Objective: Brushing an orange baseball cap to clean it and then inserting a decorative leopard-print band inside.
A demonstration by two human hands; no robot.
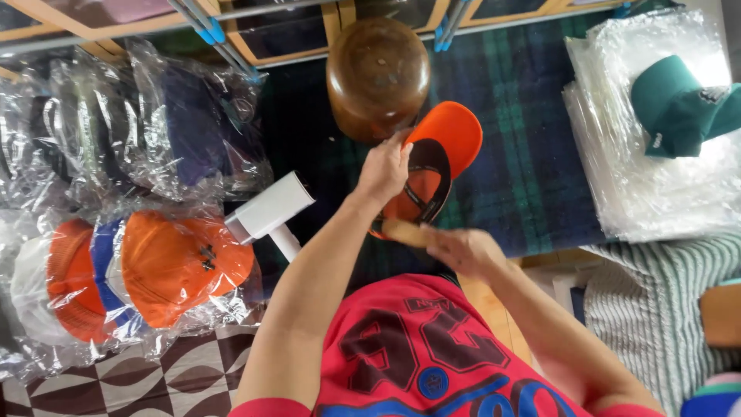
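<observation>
The left hand grips the rim of an orange fabric baseball cap with a dark inner lining, fingers closed over the edge, holding the cap inverted above the middle of the surface covered with a dark blue-green plaid cloth. The right hand is closed around a light wooden handle, whose far end lies against the lower part of the cap; what the handle carries cannot be told. A rounded brown wooden head form stands just beyond the cap, near the far edge of the surface. A white handheld appliance with a slim handle lies left of the cap. Caps wrapped in clear plastic bags lie along the left edge. A stack of clear plastic bags occupies the right edge, with a green cap resting on top.
</observation>
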